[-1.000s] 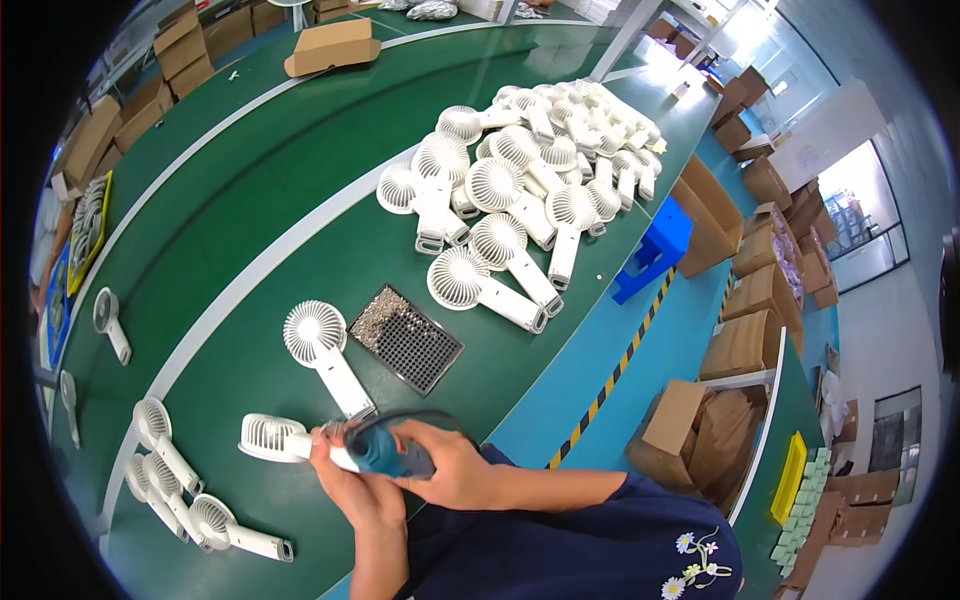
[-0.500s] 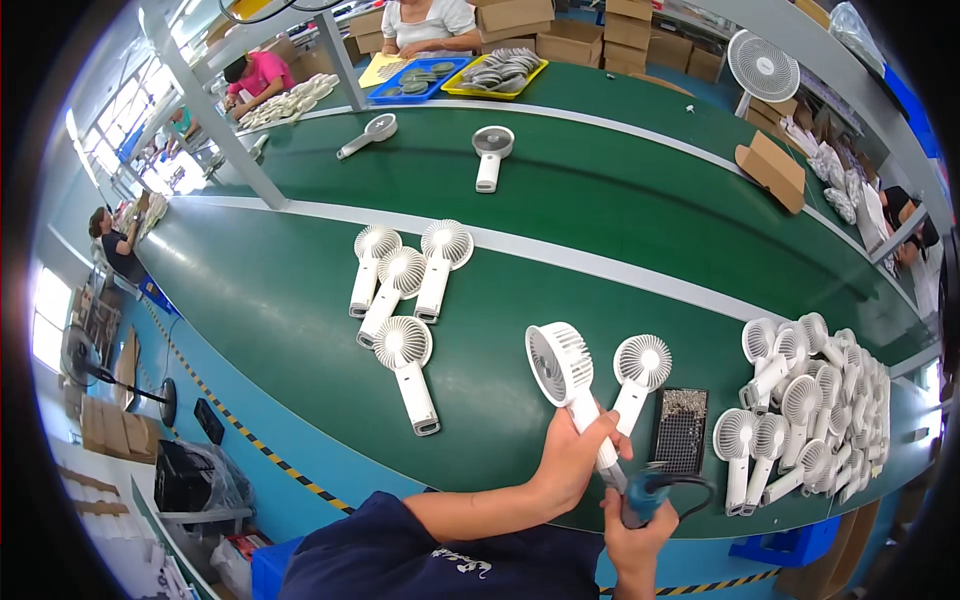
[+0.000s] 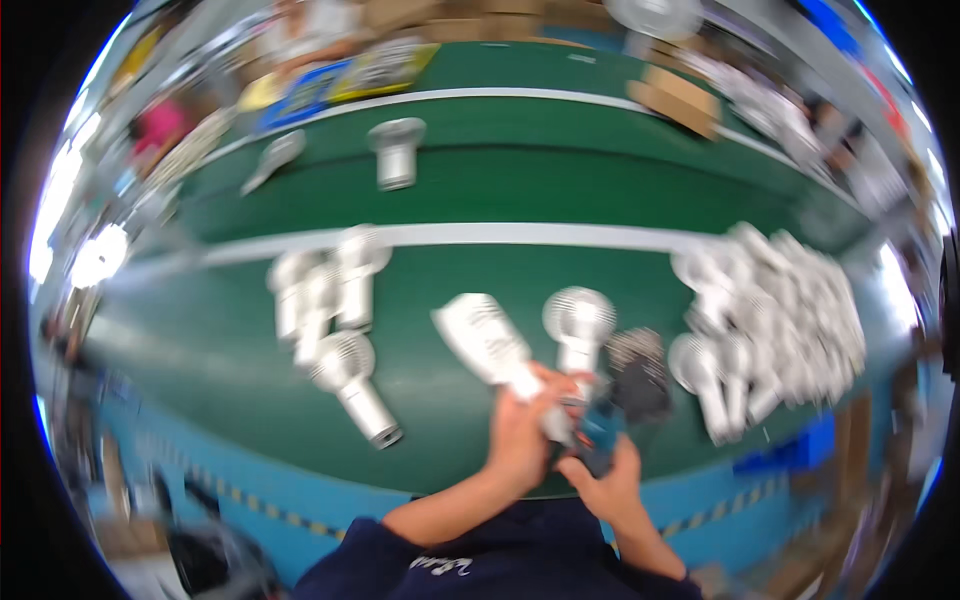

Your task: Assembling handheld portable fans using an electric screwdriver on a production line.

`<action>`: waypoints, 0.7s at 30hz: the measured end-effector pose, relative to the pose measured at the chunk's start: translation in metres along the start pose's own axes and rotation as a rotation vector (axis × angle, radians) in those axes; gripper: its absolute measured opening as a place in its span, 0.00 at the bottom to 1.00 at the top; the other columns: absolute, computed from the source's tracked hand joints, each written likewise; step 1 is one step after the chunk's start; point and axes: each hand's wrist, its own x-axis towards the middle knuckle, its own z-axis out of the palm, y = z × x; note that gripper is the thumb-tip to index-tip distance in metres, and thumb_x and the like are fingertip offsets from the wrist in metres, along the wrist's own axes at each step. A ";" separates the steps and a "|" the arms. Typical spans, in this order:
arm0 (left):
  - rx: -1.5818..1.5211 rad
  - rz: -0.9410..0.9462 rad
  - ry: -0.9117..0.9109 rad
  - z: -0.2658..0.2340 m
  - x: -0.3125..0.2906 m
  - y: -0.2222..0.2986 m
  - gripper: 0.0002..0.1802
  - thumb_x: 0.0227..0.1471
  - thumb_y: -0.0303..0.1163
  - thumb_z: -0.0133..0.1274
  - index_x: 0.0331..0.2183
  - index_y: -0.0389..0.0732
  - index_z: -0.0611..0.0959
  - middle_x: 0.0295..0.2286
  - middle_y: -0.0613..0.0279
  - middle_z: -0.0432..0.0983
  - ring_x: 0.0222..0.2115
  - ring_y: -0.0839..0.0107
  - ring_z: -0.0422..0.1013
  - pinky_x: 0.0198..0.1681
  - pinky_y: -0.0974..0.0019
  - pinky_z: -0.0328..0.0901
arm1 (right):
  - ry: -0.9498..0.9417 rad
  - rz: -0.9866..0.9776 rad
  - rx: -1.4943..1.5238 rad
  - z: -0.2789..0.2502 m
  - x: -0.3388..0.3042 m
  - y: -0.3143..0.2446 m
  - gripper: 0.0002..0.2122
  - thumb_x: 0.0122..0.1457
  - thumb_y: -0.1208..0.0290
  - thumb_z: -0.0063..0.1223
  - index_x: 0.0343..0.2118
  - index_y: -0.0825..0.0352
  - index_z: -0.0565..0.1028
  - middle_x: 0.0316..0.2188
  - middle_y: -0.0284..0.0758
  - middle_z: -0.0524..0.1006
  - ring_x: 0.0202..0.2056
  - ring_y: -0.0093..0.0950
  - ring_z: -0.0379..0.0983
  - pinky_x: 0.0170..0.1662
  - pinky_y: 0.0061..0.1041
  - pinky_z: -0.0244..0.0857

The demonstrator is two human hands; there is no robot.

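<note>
At the near table edge, my left hand [image 3: 520, 440] is wrapped around the handle of a white handheld fan [image 3: 492, 345], whose long axis tilts up-left, head away from me. My right hand [image 3: 605, 475] grips a blue tool [image 3: 600, 440]. Beyond, a smooth green conveyor [image 3: 480, 190] carries blurred white plastic fans [image 3: 770, 315].
</note>
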 end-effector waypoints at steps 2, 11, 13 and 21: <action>0.094 0.156 -0.211 -0.005 0.012 -0.008 0.21 0.43 0.36 0.54 0.39 0.37 0.70 0.37 0.54 0.74 0.38 0.66 0.71 0.48 0.62 0.63 | -0.090 0.223 0.213 -0.006 0.002 -0.022 0.23 0.48 0.64 0.67 0.45 0.69 0.73 0.31 0.29 0.76 0.32 0.19 0.71 0.37 0.25 0.67; 0.788 0.039 -0.790 0.047 -0.009 -0.046 0.37 0.55 0.33 0.47 0.61 0.34 0.52 0.58 0.52 0.55 0.52 0.65 0.61 0.56 0.63 0.55 | 0.284 0.258 0.693 -0.063 -0.037 -0.004 0.21 0.50 0.72 0.63 0.47 0.69 0.70 0.22 0.30 0.72 0.17 0.17 0.66 0.20 0.17 0.59; 0.760 0.071 -0.897 0.060 -0.007 -0.046 0.35 0.55 0.39 0.49 0.59 0.33 0.59 0.56 0.49 0.59 0.55 0.63 0.60 0.56 0.59 0.56 | 0.554 0.282 0.782 -0.105 -0.052 -0.009 0.17 0.52 0.74 0.60 0.44 0.70 0.69 0.18 0.33 0.71 0.16 0.21 0.67 0.19 0.22 0.61; 0.981 0.637 -0.043 -0.053 0.053 -0.008 0.08 0.58 0.25 0.43 0.35 0.30 0.75 0.34 0.54 0.74 0.37 0.69 0.70 0.46 0.67 0.63 | 1.176 0.124 -0.412 -0.413 0.039 0.029 0.13 0.49 0.66 0.65 0.29 0.69 0.73 0.14 0.29 0.70 0.14 0.18 0.63 0.17 0.23 0.56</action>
